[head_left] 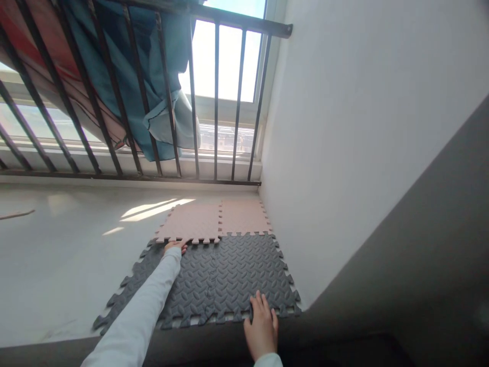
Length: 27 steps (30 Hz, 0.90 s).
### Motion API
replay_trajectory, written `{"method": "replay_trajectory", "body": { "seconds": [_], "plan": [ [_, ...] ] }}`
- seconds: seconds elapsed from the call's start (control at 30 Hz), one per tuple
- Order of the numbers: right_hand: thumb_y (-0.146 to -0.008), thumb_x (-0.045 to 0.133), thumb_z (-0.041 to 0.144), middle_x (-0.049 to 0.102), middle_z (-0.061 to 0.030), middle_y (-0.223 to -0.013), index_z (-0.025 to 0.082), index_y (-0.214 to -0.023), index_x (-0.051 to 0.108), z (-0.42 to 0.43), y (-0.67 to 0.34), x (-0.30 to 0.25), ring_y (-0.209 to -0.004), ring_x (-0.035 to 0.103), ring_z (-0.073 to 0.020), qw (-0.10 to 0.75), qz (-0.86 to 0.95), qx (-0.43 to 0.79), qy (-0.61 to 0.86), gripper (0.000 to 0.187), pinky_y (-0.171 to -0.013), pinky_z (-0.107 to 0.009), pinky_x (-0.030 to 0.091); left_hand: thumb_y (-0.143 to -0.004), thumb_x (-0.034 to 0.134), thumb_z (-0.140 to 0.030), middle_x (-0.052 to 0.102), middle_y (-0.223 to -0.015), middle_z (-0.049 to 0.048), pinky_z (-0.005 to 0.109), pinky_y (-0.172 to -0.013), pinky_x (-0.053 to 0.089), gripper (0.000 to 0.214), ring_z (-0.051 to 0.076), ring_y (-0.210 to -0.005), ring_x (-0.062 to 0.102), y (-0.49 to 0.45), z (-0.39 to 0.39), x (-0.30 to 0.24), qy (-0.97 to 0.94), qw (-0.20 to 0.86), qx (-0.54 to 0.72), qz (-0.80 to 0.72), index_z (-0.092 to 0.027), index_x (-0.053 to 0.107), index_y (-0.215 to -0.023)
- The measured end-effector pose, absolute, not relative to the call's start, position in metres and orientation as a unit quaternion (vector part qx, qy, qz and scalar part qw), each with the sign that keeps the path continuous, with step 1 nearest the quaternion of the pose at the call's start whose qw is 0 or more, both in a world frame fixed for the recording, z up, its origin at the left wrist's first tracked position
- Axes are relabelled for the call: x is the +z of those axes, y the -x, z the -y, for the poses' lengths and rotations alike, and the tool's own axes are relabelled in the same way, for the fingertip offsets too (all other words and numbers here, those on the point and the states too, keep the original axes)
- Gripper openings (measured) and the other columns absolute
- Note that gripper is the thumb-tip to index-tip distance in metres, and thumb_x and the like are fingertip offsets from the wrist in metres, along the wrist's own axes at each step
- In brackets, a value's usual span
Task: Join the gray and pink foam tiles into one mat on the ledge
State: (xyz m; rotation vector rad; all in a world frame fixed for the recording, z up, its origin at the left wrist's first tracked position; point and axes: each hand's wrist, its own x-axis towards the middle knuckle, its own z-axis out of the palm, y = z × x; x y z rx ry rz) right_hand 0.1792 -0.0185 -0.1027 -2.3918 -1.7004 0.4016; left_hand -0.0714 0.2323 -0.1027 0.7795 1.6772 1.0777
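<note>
The left grip (174,246) lies open where the gray mat (225,275) meets the pink mat (191,223), at the frame's centre; the right grip (262,326) rests open on the gray mat's near edge, lower right; uneven pressure or a slip could spring them apart

That dark grey foam mat (225,275) at 6 o'clock is matt EVA-looking stuff with a rough embossed leaf tread, and the pink foam tiles (219,218) just above it are matt too, only with a much finer grain. Railing (216,102) at 12 o'clock is black painted metal, with soft blue cloth (133,102) hanging behind it. Wall (344,127) at 3 o'clock is flat matt white paint, and the floor (64,270) at 9 o'clock is smooth pale cement with a slight gloss.
</note>
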Motion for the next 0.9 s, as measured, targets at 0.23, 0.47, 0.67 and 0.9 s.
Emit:
{"method": "replay_trajectory", "body": {
  "seconds": [0.23,0.47,0.67,0.9],
  "plan": [
    [-0.069,0.038,0.015,0.035,-0.0027,-0.135,0.023,-0.118,0.051,0.017,-0.18,-0.103,-0.125,0.03,-0.0189,0.053,0.571,0.12,0.81,0.051,-0.1,-0.044,0.027,-0.028,0.075,-0.027,0.053,-0.119,0.018,0.046,-0.094,0.036,0.055,0.036,-0.118,0.039,0.121,-0.21,-0.102,-0.486,0.399,0.309,-0.714,-0.016,0.062,-0.081],
    [-0.074,0.04,0.022,0.05,-0.0061,-0.124,0.024,-0.109,0.057,-0.008,-0.16,-0.08,-0.116,0.042,-0.0221,0.063,0.57,0.111,0.812,0.038,-0.095,-0.042,0.033,-0.042,0.059,-0.063,-0.011,-0.145,0.007,0.06,-0.1,-0.002,0.118,0.03,-0.131,-0.013,0.126,-0.155,-0.104,-0.695,0.202,-0.145,-0.675,-0.023,0.004,-0.138],
    [-0.074,0.041,0.021,0.061,-0.0064,-0.105,0.018,-0.101,0.061,-0.06,-0.12,-0.037,-0.1,0.054,-0.0174,0.261,0.635,0.184,0.703,0.033,-0.088,-0.028,0.039,-0.034,0.061,-0.067,-0.014,-0.143,0.0088,0.063,-0.097,-0.005,0.128,0.034,-0.129,-0.016,0.123,-0.156,-0.098,-0.691,0.222,-0.151,-0.671,-0.022,0.001,-0.137],
    [-0.079,0.04,0.024,0.062,-0.0051,-0.088,0.018,-0.094,0.059,-0.069,-0.09,-0.005,-0.082,0.056,-0.0149,0.38,0.697,0.17,0.583,0.025,-0.078,-0.027,0.041,-0.036,0.058,-0.071,-0.017,-0.143,0.0056,0.062,-0.097,-0.006,0.127,0.032,-0.129,-0.017,0.124,-0.154,-0.102,-0.69,0.219,-0.158,-0.672,-0.024,-0.002,-0.137]
  ]
}}
